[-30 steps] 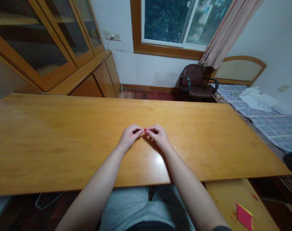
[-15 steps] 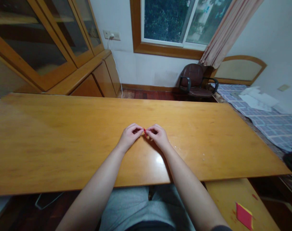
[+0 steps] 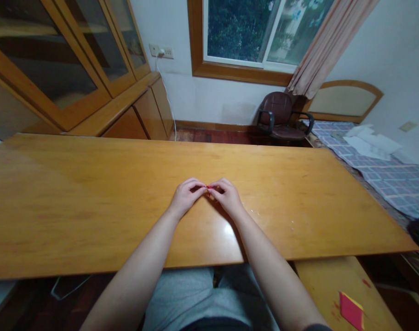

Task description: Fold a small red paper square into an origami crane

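Observation:
A small red piece [image 3: 209,187], thin like folded paper or cord, is pinched between my two hands just above the wooden table [image 3: 92,197]. Its exact kind is too small to make out. My left hand [image 3: 187,195] grips its left end between thumb and forefinger. From the other side, my right hand [image 3: 226,194] pinches it the same way. The fingertips of both hands almost meet, and they hide most of the piece. A bit of red hangs below the right fingertips.
Tiny pale scraps [image 3: 255,212] lie on the table right of my right hand. On a lower wooden surface [image 3: 319,276] at front right rests a red and yellow stack of paper [image 3: 351,311]. Beyond the table stand a brown armchair [image 3: 280,115], a cabinet [image 3: 126,105] and a bed [image 3: 378,170].
Both hands stay in nearly the same place. My right fingertips have shifted slightly on the red piece, which now lies more level between the hands.

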`<control>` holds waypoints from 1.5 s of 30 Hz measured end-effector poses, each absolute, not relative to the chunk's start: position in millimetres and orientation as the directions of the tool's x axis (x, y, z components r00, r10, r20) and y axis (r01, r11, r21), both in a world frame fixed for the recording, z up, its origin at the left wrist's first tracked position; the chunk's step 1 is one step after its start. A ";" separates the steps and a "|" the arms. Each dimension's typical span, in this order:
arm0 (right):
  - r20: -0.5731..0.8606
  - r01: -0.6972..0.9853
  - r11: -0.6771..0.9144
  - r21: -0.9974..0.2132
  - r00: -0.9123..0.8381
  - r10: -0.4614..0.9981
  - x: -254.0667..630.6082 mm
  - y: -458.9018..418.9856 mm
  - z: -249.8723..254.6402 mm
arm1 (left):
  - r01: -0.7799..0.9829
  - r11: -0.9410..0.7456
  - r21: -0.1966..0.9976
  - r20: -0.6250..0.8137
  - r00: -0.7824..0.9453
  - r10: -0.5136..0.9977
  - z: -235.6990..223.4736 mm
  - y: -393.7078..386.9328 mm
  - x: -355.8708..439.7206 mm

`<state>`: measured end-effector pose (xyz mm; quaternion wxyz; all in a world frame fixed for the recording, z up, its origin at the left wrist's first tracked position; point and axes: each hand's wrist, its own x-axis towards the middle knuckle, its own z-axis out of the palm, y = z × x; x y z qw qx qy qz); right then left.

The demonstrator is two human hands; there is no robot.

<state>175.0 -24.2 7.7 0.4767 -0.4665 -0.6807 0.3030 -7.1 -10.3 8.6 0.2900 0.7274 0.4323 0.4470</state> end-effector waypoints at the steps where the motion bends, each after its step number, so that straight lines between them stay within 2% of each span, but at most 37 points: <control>1: 0.364 0.354 0.378 -0.855 -0.108 0.925 174.9 -24.3 7.9 | 0.365 -0.457 0.811 0.400 0.225 0.889 8.6 -10.5 -7.3; 12: 0.343 0.369 0.352 -0.860 -0.092 0.935 175.6 -23.2 4.3 | 0.384 -0.461 0.800 0.393 0.246 0.886 8.7 -10.6 -6.7; 26: 0.219 0.266 0.261 -0.928 -0.175 0.960 167.9 -25.7 4.5 | 0.289 -0.342 0.894 0.340 0.057 0.939 -0.1 -3.9 -10.4; 39: 0.313 0.373 0.353 -0.858 -0.164 0.935 169.3 -24.3 0.4 | 0.228 -0.295 0.928 0.280 0.099 0.955 3.1 -4.8 -8.3; 45: 0.346 0.316 0.373 -0.872 -0.140 0.928 172.7 -24.7 1.0 | 0.231 -0.296 0.927 0.271 0.133 0.953 3.6 -4.5 -10.1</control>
